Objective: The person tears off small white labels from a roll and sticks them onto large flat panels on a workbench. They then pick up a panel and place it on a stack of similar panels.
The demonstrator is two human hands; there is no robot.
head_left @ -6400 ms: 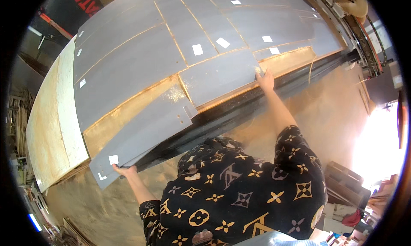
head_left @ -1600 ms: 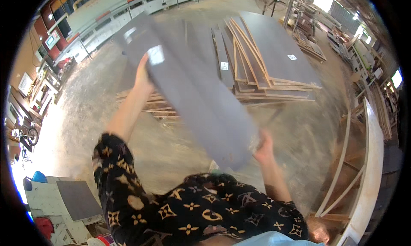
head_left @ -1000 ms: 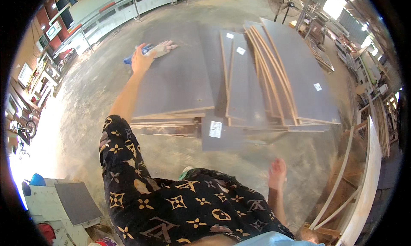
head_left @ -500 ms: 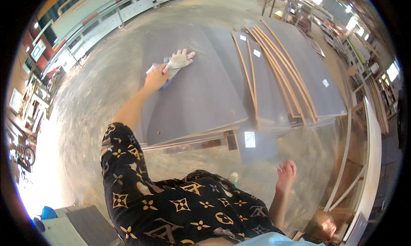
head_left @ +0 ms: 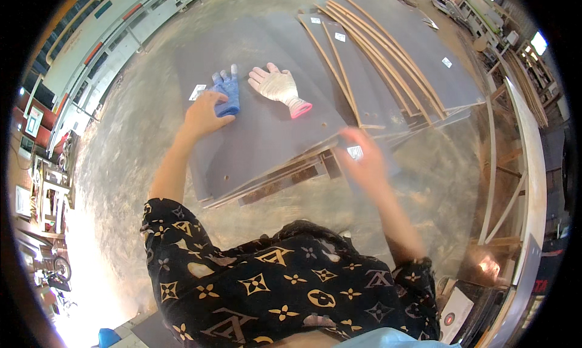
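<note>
A blue glove (head_left: 228, 95) with pale fingertips lies on a stack of dark grey panels (head_left: 267, 148). Beside it, to the right, rests a white knitted glove (head_left: 276, 86) with a pink cuff. My left hand (head_left: 205, 115) is at the blue glove's left side, thumb and fingers apart in a C shape about its cuff edge. Whether the fingers press on the cuff is hard to see. Blurred by motion, my right hand (head_left: 365, 163) is over the front right corner of the stack, beside a small panel bearing a white label (head_left: 354, 153).
More grey panels (head_left: 448, 84) lie to the right, with several thin wooden strips (head_left: 388, 57) across them. A long machine (head_left: 103, 63) stands at the far left. A wooden frame (head_left: 524, 166) rises at the right, and concrete floor (head_left: 130, 160) surrounds the stack.
The white glove, earlier at my left hand over the blue one, now lies apart to the right. My right hand has moved up and forward to the stack's corner. The view has shifted.
</note>
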